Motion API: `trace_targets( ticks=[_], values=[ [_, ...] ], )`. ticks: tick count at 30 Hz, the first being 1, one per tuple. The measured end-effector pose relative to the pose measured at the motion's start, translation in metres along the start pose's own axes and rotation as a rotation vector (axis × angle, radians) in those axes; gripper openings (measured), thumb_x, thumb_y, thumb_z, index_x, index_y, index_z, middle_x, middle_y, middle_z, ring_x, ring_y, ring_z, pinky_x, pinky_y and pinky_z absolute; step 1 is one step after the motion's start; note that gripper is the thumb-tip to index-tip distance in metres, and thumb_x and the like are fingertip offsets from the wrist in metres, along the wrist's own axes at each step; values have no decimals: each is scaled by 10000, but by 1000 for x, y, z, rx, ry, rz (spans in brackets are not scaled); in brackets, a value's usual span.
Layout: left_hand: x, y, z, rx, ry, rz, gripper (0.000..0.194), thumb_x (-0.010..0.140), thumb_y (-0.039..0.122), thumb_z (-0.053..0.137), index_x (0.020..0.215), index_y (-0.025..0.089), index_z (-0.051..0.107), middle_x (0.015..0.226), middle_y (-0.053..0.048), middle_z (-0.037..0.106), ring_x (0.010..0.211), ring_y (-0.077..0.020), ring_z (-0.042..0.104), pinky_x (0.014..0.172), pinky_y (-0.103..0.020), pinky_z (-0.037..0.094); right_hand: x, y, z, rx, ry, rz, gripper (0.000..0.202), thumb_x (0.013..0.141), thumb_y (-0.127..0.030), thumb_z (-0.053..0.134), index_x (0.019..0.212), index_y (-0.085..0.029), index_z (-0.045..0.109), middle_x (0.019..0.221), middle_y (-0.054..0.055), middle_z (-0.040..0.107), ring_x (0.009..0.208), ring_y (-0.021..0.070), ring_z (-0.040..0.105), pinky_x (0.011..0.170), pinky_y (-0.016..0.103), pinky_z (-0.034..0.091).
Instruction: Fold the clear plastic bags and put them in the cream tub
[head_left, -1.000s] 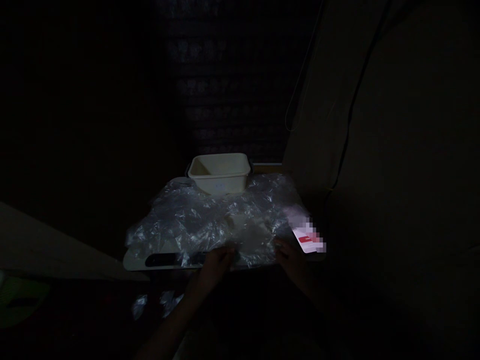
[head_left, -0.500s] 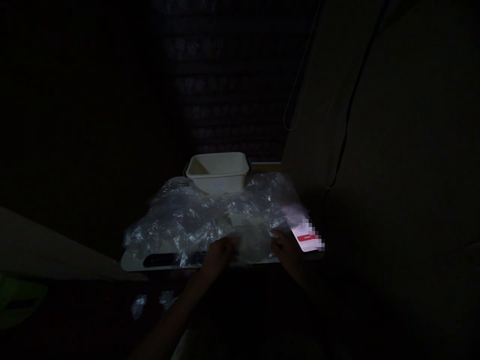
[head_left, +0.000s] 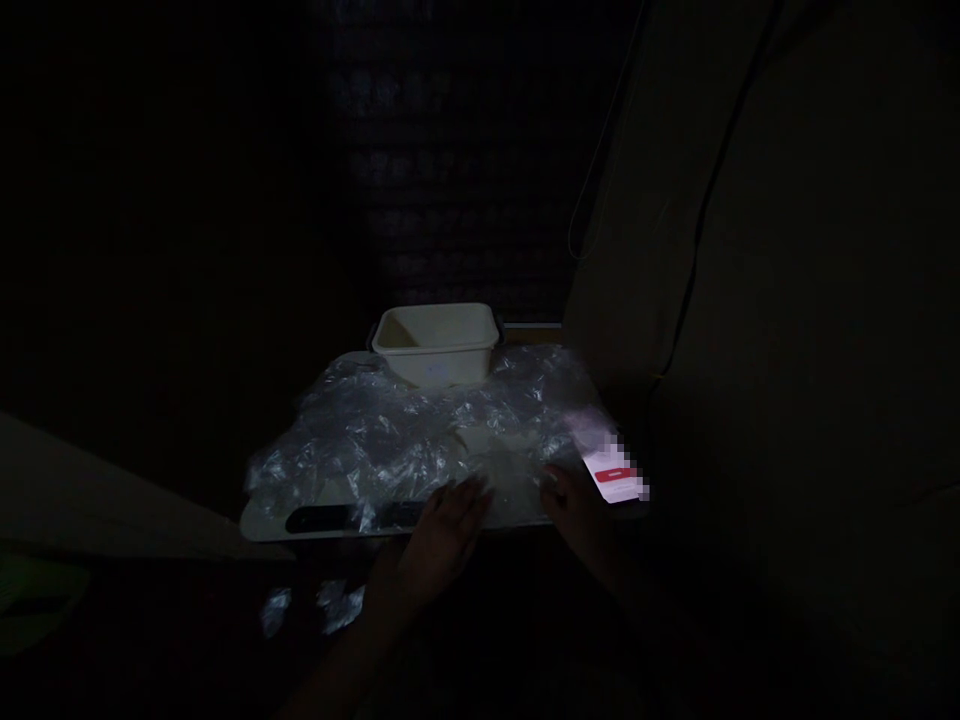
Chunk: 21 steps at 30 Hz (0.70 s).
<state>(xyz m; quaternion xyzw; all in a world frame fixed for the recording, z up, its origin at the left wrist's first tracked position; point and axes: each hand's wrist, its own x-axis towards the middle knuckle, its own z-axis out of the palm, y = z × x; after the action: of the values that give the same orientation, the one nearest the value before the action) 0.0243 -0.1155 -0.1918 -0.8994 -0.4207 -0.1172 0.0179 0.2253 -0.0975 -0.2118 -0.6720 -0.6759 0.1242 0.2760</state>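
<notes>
fingers (head_left: 475, 492) of the left hand (head_left: 442, 530) lie stretched out and slightly apart on one side of a smoother clear sheet (head_left: 517, 490), seeming to press rather than pinch. the right hand (head_left: 579, 510) is half curled at the sheet's other side; it is too dark to tell whether it grips. crumpled plastic film (head_left: 397, 420) covers much of the tabletop (head_left: 262, 525), a cream tub (head_left: 442, 370) stands at the far side, and a lit phone (head_left: 616, 488) lies by the right edge. the step in hand looks like flattening the sheet; the next move would call for a light hold on its edge, without dragging the film around it.
</notes>
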Motion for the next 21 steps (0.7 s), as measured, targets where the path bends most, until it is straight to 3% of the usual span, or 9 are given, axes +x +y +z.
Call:
trace_targets(
  ticks=[5,9,15,21],
  values=[
    [5,-11,8,40,77,95,316,766,153,357,1075,200,407,1141,-19,433,1066,-162,325,868,-348,248,13,-2,2,-27,-30,26,334,684,-230,366,988,-169,490,650,20,568,600,134,517,550,235,384],
    [1,-15,15,37,211,67,223,776,155,349,923,169,516,988,-30,546,989,-177,393,805,-348,305,15,1,8,19,-36,-32,350,647,-184,368,966,-160,511,649,20,555,618,129,504,576,229,385],
    [-2,-15,19,-29,130,14,209,756,143,368,913,159,504,906,-56,550,842,-170,456,707,-314,387,21,1,10,-26,-6,19,364,670,-286,385,992,-153,490,622,22,555,574,135,500,536,230,378],
    [0,-15,14,-187,91,-90,234,725,134,349,910,146,493,873,-70,526,807,-159,463,706,-292,413,26,-3,9,4,-4,-49,342,665,-192,361,975,-154,503,627,22,552,582,126,495,545,220,377]
  ],
)
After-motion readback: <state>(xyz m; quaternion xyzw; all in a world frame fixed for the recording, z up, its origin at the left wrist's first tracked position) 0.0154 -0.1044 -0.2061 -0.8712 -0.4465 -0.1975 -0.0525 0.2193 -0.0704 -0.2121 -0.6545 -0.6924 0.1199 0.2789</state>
